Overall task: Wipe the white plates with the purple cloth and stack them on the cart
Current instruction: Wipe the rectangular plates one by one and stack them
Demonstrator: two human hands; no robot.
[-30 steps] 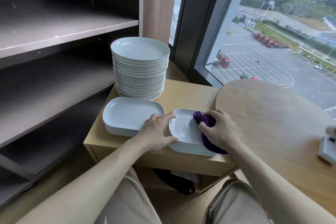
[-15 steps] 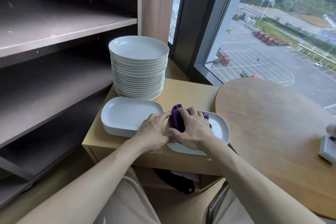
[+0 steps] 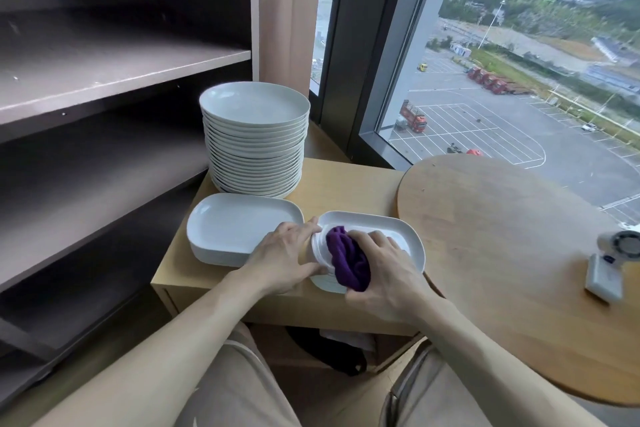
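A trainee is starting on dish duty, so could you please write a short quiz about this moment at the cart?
1. True or false: the right hand presses the purple cloth onto a rectangular plate.
2. Where on the cart does the tall stack of round plates stand? A far left corner; B near right corner; C near left corner.
3. Fill in: the left hand holds that plate's ___ end.
Key: 1 true; 2 A; 3 left.
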